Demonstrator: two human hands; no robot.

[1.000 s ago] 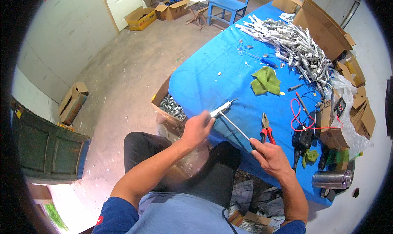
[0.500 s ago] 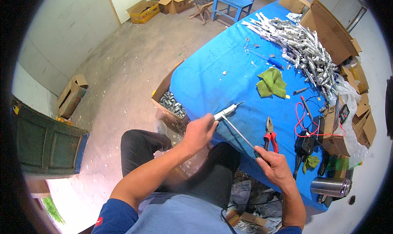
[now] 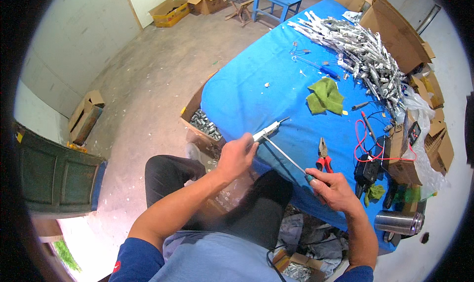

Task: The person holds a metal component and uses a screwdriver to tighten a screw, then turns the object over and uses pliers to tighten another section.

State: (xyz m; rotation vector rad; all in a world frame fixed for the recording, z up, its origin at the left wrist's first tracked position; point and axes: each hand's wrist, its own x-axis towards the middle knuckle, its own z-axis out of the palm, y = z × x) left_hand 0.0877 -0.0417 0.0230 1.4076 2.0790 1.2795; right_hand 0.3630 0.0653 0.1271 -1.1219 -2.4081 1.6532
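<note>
Held over the near edge of the blue-covered table (image 3: 247, 92): a short white tube fitting with a metal tip (image 3: 269, 129), probably light and rigid, smooth enough to twist in a loose grip. Best gripped around the white body, well back from the narrow tip, as now. Gripped by the left hand (image 3: 237, 156), fingers curled shut around the rear of the body, tip pointing up and away toward the table's middle. Met just below the fitting's near end by the thin shaft of a long screwdriver (image 3: 285, 157), stiff and slender, likely to skate off a smooth surface if pressed at a slant. Handle end buried in the right hand (image 3: 333, 189), fingers wrapped tight around it, thumb on top; only a sliver of the handle visible.

Just beyond the right hand, on the cloth: red-handled pliers (image 3: 323, 158), jaws pointing away. Farther right, a tangle of red and black test leads (image 3: 365, 139) beside a black meter (image 3: 366, 169) and a small open cardboard box (image 3: 402, 156). Near the table's corner, a steel tumbler (image 3: 399, 222) lying on its side. Mid-table, a crumpled green rag (image 3: 325, 95). At the far end, a large heap of similar white and silver tube parts (image 3: 363, 52), well apart from both hands. Below the table's left edge, on the concrete floor, an open carton of small metal fittings (image 3: 205, 126).
</note>
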